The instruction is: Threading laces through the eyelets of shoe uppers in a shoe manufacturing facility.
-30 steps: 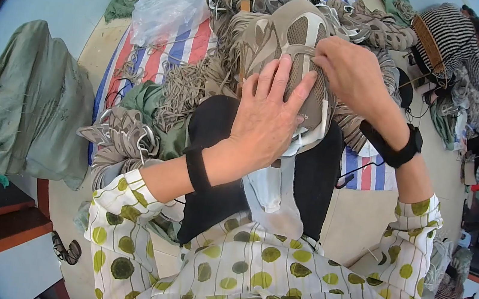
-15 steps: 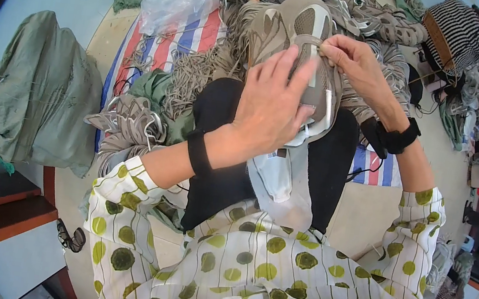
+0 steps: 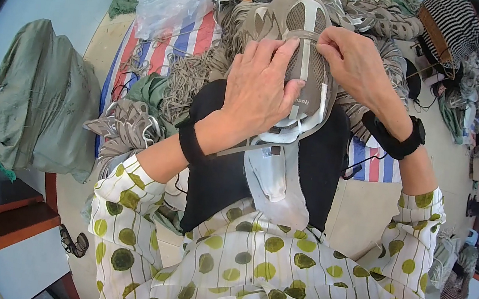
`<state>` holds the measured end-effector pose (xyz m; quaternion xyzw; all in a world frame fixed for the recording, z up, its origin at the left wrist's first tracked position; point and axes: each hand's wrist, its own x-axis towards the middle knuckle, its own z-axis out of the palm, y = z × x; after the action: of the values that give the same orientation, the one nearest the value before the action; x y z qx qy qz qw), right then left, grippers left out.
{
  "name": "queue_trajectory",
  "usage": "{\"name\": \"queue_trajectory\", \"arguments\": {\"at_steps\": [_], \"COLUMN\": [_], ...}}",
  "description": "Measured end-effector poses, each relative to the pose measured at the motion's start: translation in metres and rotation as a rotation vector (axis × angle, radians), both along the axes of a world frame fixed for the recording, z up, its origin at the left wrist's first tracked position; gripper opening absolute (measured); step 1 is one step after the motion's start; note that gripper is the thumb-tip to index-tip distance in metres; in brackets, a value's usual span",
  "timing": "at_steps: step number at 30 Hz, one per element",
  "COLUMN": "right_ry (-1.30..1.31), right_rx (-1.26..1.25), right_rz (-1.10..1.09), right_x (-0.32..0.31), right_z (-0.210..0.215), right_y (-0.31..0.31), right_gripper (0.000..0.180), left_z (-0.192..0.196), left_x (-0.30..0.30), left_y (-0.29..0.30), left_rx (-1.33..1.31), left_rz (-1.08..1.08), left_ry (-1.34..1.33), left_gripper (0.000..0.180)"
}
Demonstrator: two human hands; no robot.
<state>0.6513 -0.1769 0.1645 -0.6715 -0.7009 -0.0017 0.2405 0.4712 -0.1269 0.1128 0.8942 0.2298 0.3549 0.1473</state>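
Far left: stuffed green sack (image 3: 40,99) on the floor, clear plastic bag (image 3: 174,2) up by the striped tarp (image 3: 173,35). Bundle of grey shoe uppers (image 3: 127,129) beside the left forearm. Left hand (image 3: 259,88) lies flat, fingers spread, pressing the grey mesh shoe upper (image 3: 306,55) onto the black lap pad (image 3: 218,171). Right hand (image 3: 357,62) pinches the upper's top edge at the toe. Pile of grey uppers (image 3: 377,19) behind. Another person in a striped top (image 3: 455,27) far right.
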Motion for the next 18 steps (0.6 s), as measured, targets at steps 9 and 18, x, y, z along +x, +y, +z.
{"name": "queue_trajectory", "arguments": {"at_steps": [9,18], "right_ry": [-0.261,0.626], "right_rx": [0.012,-0.310], "right_rz": [-0.056,0.073], "right_x": [-0.013,0.019], "right_z": [0.004,-0.012], "right_y": [0.001,0.012], "right_gripper": [0.016,0.018], "left_z": [0.000,-0.005], "left_x": [0.000,0.000], "left_y": [-0.001,0.002], "left_rx": [0.008,0.008], "left_rz": [-0.001,-0.013], "left_ry": [0.009,0.025], "left_gripper": [0.055,0.053]}}
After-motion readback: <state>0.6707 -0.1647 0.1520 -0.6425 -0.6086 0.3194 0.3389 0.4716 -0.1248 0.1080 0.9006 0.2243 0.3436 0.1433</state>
